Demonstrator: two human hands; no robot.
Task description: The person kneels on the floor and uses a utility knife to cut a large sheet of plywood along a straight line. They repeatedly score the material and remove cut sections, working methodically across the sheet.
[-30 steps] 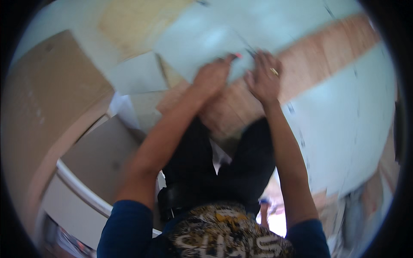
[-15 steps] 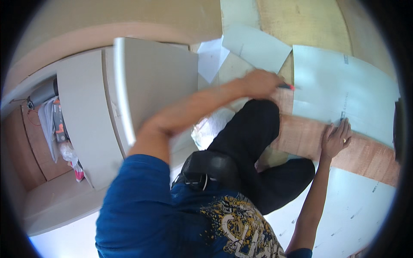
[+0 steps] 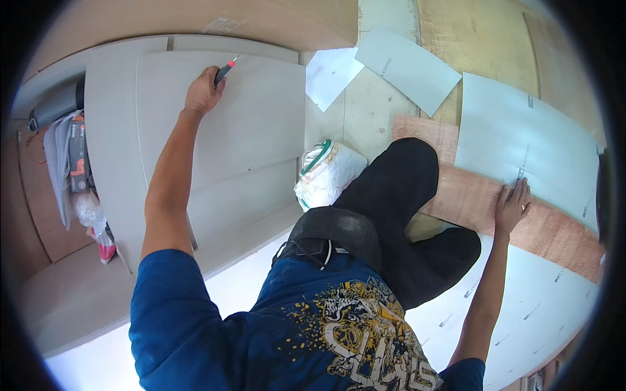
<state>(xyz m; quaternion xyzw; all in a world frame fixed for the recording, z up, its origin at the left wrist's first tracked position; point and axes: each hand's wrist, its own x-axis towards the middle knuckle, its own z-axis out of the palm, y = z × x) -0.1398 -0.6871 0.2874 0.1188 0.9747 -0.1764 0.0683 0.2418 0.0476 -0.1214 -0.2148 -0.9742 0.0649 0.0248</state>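
My left hand is closed around a utility knife with a black and red handle and a thin pale tip. It sits over the upper part of a grey cabinet door, the knife tip near the door's top edge. Out to the right, my right hand lies flat, fingers stretched over the lower edge of a pale, bluish-white sheet. That sheet overlaps a reddish-brown wooden board. Beyond my bent knee is a smaller pale sheet.
A folded white sheet lies by the cabinet corner. A white bag-like container with a green rim stands beside my leg. The cabinet's open compartment at far left holds a dark box and a plastic bag. More printed pale sheeting spreads at lower right.
My left hand has swung left with the knife, from above my knee to the cabinet door. The door, standing ajar before, now lies against the cabinet. My right hand stays on the sheet.
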